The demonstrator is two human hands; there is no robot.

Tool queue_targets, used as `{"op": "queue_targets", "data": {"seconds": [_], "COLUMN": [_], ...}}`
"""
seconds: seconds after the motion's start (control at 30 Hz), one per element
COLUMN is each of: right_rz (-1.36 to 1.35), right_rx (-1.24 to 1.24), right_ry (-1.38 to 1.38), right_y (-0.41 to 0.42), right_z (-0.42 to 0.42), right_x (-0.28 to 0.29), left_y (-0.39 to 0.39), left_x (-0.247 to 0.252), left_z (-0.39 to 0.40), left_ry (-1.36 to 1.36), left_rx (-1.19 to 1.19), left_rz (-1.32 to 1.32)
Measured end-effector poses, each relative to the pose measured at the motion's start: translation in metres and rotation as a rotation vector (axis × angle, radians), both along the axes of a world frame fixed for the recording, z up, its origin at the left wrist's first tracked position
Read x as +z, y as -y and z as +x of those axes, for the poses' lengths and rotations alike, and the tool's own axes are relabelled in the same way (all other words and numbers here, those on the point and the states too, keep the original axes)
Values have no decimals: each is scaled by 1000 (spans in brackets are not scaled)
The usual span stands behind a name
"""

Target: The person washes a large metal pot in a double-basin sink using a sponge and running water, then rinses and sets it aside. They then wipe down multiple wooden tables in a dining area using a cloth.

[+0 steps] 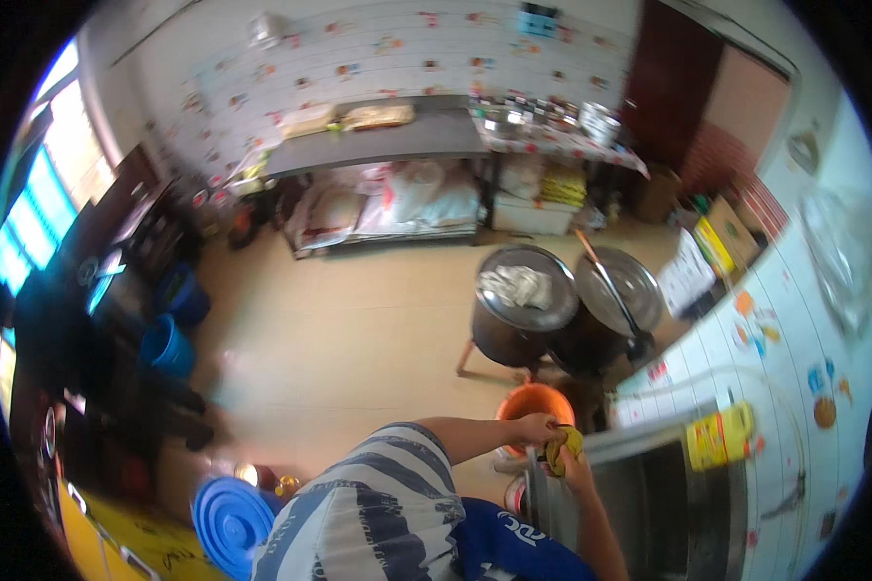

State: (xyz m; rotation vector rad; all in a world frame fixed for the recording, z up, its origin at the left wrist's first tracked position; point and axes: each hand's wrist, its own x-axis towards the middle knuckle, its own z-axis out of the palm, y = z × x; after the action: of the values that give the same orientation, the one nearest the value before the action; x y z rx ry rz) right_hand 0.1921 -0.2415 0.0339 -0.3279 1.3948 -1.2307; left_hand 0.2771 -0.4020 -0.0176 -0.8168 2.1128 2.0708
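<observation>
My left hand point(540, 429) and my right hand point(575, 468) both grip a crumpled yellow-green cloth point(564, 449), one at each side of it. The cloth is over the near-left corner of a stainless steel sink point(610, 501). Just beyond my left hand stands an orange bucket point(527, 401), partly hidden by my forearm. Lying on the sink's far right side is a yellow plastic jug point(719, 436) with a handle.
Two large pots stand ahead, one lid point(494, 261) bearing a white cloth point(517, 285), the other a long-handled ladle point(614, 290). A steel table point(378, 141) lines the far wall. At the left are a person point(58, 334), blue buckets point(168, 348) and a blue lidded bin point(234, 526).
</observation>
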Motion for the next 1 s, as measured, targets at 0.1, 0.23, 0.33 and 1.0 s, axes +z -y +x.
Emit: {"op": "queue_targets", "data": {"seconds": [0.1, 0.23, 0.33, 1.0], "right_rz": [-191, -329, -233, 53], "right_rx": [-126, -86, -33, 885], "right_ry": [-381, -52, 203, 671], "right_y": [83, 205, 295, 769], "right_z": [17, 79, 163, 420], "right_x": [-51, -32, 7, 21], "left_y": [77, 174, 234, 462], "left_x": [43, 60, 45, -105], "left_z": [73, 200, 298, 692], "left_ry": [-224, 51, 119, 582], "left_rx": [182, 106, 301, 1264], "left_rz": [207, -301, -427, -343]}}
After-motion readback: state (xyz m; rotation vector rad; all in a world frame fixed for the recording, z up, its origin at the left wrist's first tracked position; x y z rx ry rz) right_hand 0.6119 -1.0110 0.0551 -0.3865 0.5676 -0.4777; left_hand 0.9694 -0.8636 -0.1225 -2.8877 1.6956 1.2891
